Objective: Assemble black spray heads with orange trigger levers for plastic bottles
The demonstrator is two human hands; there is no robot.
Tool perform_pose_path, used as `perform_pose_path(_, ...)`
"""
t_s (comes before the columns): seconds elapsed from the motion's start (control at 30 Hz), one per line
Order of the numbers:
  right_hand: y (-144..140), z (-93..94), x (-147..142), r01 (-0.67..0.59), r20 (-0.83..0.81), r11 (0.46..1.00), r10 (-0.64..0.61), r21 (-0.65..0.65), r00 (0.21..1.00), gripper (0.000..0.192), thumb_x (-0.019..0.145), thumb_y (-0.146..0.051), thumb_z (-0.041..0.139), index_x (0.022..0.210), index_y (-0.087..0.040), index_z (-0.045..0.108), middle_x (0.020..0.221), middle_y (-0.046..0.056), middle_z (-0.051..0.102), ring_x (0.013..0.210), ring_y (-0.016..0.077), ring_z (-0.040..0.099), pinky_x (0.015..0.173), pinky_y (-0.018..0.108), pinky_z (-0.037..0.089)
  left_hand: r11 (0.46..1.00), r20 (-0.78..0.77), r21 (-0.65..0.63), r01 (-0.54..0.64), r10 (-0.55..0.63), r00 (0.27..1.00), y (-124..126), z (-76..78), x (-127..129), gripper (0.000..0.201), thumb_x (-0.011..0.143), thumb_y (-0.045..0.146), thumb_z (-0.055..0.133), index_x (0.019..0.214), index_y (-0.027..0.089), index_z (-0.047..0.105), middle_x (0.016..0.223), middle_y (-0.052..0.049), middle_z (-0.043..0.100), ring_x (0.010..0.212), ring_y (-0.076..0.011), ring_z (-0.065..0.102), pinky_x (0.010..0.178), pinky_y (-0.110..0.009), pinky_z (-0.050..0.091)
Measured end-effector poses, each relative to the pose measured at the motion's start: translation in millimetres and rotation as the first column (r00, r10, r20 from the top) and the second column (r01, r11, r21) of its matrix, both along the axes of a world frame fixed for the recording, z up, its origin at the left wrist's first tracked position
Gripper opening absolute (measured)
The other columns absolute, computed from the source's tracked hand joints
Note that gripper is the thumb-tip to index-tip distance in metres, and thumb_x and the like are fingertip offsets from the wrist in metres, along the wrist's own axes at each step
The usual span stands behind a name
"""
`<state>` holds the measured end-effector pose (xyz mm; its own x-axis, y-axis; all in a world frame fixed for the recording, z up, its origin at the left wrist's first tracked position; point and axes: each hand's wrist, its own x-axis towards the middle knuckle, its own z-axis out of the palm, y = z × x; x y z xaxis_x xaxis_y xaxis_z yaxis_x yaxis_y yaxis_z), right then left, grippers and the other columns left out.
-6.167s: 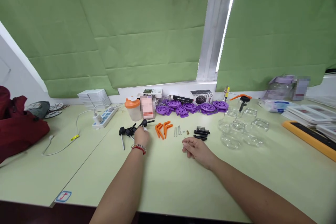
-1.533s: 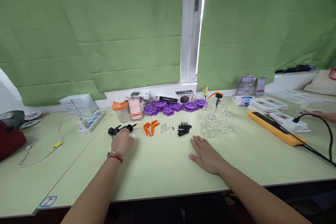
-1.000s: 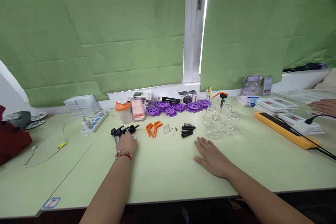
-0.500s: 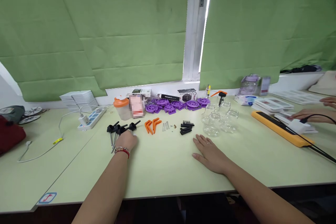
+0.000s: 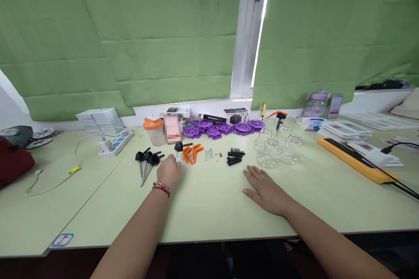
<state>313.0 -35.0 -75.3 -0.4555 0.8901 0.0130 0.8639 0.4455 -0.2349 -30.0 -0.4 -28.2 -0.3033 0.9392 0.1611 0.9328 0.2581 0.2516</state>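
Note:
My left hand (image 5: 169, 171) is closed around the stem of a black-headed part (image 5: 178, 146), whose short side arm points right; a small white piece shows by my fingertips. Beside it, more black-headed parts with thin grey rods (image 5: 147, 159) lie in a group. Several orange levers (image 5: 193, 153) are just right of the held part. My right hand (image 5: 266, 189) rests palm down on the table with its fingers apart. Ahead of it lie black tube-like pieces (image 5: 234, 160), a spring (image 5: 237, 150) and several metal pins (image 5: 208, 154). Clear glass jars (image 5: 266, 160) stand beyond it.
Purple wheel-like parts (image 5: 212, 132) line the back by an orange-lidded cup (image 5: 153, 130). To the left are a power strip (image 5: 118, 144) and a cable (image 5: 52, 191). An orange power strip (image 5: 355, 160) and white cases (image 5: 343, 130) lie to the right.
My left hand has moved right, lifting one black-headed part away from the group. My right hand stays flat on the table. Another person's hands at the far right have left view.

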Motion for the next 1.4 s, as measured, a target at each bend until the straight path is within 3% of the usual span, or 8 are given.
perform_pose_path(0.23,-3,23.6,-5,0.058,-0.14,0.994,-0.045,0.09,0.989,0.063,0.088,-0.053,0.035,0.139,-0.017,0.037,0.145,0.009,0.035,0.133,0.0269,0.031,0.109,0.045,0.028,0.968,-0.182,0.054,0.244,-0.231,0.956,-9,2.9,12,0.018,0.084,0.027,0.038,0.091,0.017,0.052,0.083,-0.008,0.066,0.075,-0.0221,0.061,0.058,-0.028,0.034)
perform_pose_path(0.47,6,63.7,-71,-0.073,-0.169,0.972,0.112,0.222,0.979,0.052,0.089,-0.039,0.042,0.135,-0.015,0.041,0.137,0.011,0.047,0.124,0.0248,0.045,0.101,0.037,0.038,0.857,-0.19,0.094,0.507,-0.484,0.854,-21,-3.7,34,0.017,0.087,0.027,0.036,0.082,0.018,0.05,0.078,-0.006,0.063,0.068,-0.0198,0.058,0.057,-0.028,0.03)
perform_pose_path(0.63,26,53.0,-110,0.024,-0.036,0.972,-0.016,0.233,0.999,0.031,0.091,-0.024,0.038,0.109,-0.012,0.06,0.097,0.014,0.066,0.086,0.024,0.063,0.073,0.031,0.045,0.782,0.0,0.184,0.596,-0.607,0.795,-24,-12.9,40,0.02,0.087,0.03,0.037,0.072,0.02,0.046,0.064,-0.001,0.053,0.056,-0.0149,0.049,0.053,-0.026,0.028)
perform_pose_path(0.8,39,37.8,-107,0.09,-0.225,0.979,-0.047,0.185,0.973,0.02,0.089,-0.019,0.042,0.09,-0.013,0.061,0.092,0.012,0.065,0.085,0.0204,0.06,0.071,0.027,0.04,0.672,0.238,0.296,0.679,-0.74,0.629,-24,-11.7,37,0.027,0.089,0.033,0.036,0.069,0.019,0.046,0.062,0.001,0.049,0.057,-0.0125,0.045,0.055,-0.025,0.035)
perform_pose_path(0.97,40,25.2,-102,0.012,-0.528,1.0,-0.012,-0.003,0.849,0.017,0.085,-0.015,0.041,0.081,-0.015,0.058,0.076,0.005,0.06,0.068,0.0148,0.053,0.062,0.024,0.037,0.629,0.246,0.458,0.628,-0.769,0.59,-18,-10.3,35,0.033,0.087,0.032,0.044,0.116,0.017,0.047,0.102,-0.01,0.058,0.087,-0.0186,0.055,0.076,-0.033,0.045)
perform_pose_path(1.13,32,14.6,-111,-0.186,-0.709,0.962,-0.01,-0.199,0.705,0.017,0.085,-0.016,0.039,0.082,-0.016,0.056,0.066,0.0,0.052,0.056,0.0109,0.045,0.058,0.023,0.037,0.48,0.18,0.457,0.749,-0.874,0.45,-9,-17.6,37,0.049,0.087,0.031,0.048,0.133,0.02,0.038,0.131,-0.015,0.046,0.12,-0.0252,0.044,0.097,-0.041,0.04)
perform_pose_path(1.3,28,11.1,-118,-0.273,-0.751,0.91,-0.06,-0.312,0.658,0.015,0.084,-0.015,0.039,0.077,-0.017,0.052,0.056,-0.004,0.043,0.052,0.0097,0.039,0.056,0.022,0.035,0.549,0.274,0.418,0.724,-0.836,0.476,-11,-20.3,41,0.045,0.087,0.032,0.048,0.13,0.019,0.043,0.104,-0.011,0.058,0.083,-0.0175,0.057,0.079,-0.034,0.048)
perform_pose_path(1.4,28,11.6,-118,-0.314,-0.75,0.887,-0.052,-0.338,0.659,0.015,0.084,-0.016,0.04,0.076,-0.017,0.054,0.056,-0.004,0.042,0.051,0.0091,0.039,0.055,0.022,0.034,0.548,0.296,0.387,0.741,-0.835,0.464,-14,-19.7,45,0.052,0.086,0.034,0.049,0.134,0.019,0.038,0.107,-0.011,0.058,0.086,-0.0185,0.057,0.079,-0.034,0.048)
